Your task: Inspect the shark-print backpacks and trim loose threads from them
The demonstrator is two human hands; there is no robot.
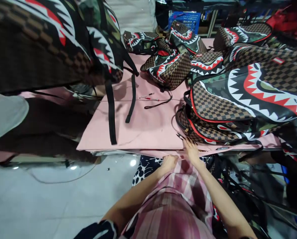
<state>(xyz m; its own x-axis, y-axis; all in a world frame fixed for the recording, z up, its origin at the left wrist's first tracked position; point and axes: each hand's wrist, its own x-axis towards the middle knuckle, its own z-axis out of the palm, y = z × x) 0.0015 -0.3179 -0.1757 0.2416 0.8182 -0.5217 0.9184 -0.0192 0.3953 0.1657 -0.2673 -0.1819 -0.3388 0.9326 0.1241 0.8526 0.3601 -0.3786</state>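
At the front edge of the pink-covered table (153,132), my right hand (192,151) rests with its fingers reaching forward over the top. Small dark thread snips (180,136) stick out from its fingertips, their tips pointing left; the rest is hidden by the hand. Just left of it and lower, my left hand (170,162) is closed at the table edge, against the plaid apron (173,199); what its fingers hold is hidden. Right beside my right hand lie stacked checkered backpacks (220,99) with a shark-mouth print and red piping.
Several more shark-print bags (170,69) lie toward the back. At the left, a large bag (98,43) overhangs the table, with black straps (110,113) hanging down. Pens (149,98) and a dark cord (159,105) lie mid-table. A blue crate (184,20) stands behind.
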